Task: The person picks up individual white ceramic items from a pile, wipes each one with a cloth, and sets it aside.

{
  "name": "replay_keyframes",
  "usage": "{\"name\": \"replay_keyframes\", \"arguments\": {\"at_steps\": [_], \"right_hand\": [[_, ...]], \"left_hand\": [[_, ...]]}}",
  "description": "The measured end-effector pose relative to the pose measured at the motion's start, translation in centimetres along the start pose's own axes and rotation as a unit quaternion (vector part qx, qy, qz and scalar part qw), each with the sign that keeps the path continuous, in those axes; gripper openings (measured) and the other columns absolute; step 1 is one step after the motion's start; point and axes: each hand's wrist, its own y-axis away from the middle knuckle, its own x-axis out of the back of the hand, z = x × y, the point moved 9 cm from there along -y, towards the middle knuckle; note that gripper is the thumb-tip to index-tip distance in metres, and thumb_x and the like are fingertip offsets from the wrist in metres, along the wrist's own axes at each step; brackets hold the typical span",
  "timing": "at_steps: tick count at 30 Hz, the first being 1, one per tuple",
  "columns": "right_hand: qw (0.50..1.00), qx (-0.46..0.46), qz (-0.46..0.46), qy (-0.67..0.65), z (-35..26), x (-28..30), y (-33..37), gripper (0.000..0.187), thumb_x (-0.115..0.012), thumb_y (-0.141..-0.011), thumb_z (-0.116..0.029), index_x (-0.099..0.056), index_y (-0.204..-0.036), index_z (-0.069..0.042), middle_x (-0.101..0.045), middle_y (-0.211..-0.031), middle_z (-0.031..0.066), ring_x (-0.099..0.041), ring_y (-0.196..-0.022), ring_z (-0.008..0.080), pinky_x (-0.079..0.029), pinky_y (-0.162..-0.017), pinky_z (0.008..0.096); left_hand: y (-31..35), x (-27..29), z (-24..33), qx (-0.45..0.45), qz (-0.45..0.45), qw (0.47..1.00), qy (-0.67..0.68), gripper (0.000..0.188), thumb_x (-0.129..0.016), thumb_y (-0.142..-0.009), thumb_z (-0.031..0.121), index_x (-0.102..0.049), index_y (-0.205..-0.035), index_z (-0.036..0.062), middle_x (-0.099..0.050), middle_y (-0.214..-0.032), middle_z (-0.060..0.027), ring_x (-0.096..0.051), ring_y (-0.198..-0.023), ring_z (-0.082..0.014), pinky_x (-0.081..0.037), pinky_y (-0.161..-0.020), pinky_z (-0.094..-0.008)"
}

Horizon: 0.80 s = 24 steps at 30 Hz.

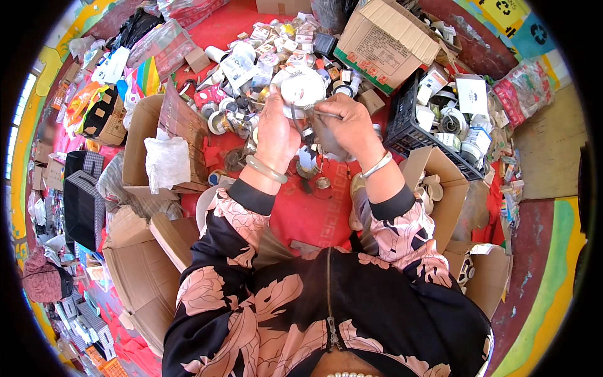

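In front of me my left hand (276, 129) grips a white round lamp fitting (303, 87) by its left edge, thumb along the rim. A dark cable (294, 119) hangs from the fitting between my hands. Just to the right, the fingers of my right hand (348, 122) are closed in a pinch at the fitting's lower edge. A thin greyish piece shows at those fingertips; its kind is unclear. Below that hand is a blurred brownish patch I cannot make out. Beyond the fitting lies a heap of small boxes and lamp parts (276, 56) on red cloth.
An open carton (143, 132) with a white cloth (168, 162) over its edge stands left. At right are a black crate (402, 119) of lamp parts and a carton (449, 195) with white pieces. A large carton (384, 47) lies beyond the heap. Red cloth (308, 217) covers the floor.
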Motion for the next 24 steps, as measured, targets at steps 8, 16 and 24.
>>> {"name": "replay_keyframes", "arguments": {"at_steps": [8, 16, 24], "right_hand": [[0.953, 0.156, 0.113, 0.234, -4.6, 1.5, 0.5, 0.015, -0.062, -0.064, -0.001, -0.068, -0.076, -0.007, -0.058, -0.076, 0.0073, -0.055, -0.073, 0.0279, -0.046, -0.064, 0.0360], [0.948, 0.176, 0.144, 0.223, -3.4, 2.7, -0.1, 0.018, -0.059, -0.065, 0.003, -0.067, -0.079, -0.006, -0.058, -0.078, 0.0081, -0.055, -0.073, 0.0287, -0.046, -0.064, 0.0358], [0.996, -0.005, 0.043, -0.081, -0.1, -1.0, 0.3, 0.020, -0.056, -0.072, 0.001, -0.068, -0.088, -0.003, -0.065, -0.082, 0.0093, -0.061, -0.072, 0.0246, -0.048, -0.065, 0.0307]], "left_hand": [[0.2, -0.8, 0.3, 0.066, 0.004, 0.997, -0.044, 0.036, -0.030, -0.098, 0.031, -0.046, -0.119, 0.0057, -0.056, -0.111, -0.0090, -0.059, -0.094, -0.0204, -0.051, -0.072, -0.0354], [0.0, 0.4, -1.0, 0.090, -0.018, 0.995, -0.026, 0.032, -0.036, -0.097, 0.027, -0.049, -0.114, 0.0043, -0.060, -0.105, -0.0080, -0.060, -0.091, -0.0199, -0.052, -0.073, -0.0357], [-0.2, 0.9, 0.5, -0.010, 0.029, 0.999, 0.020, 0.035, -0.031, -0.098, 0.029, -0.046, -0.118, 0.0034, -0.056, -0.112, -0.0087, -0.056, -0.100, -0.0203, -0.048, -0.083, -0.0379]]}}
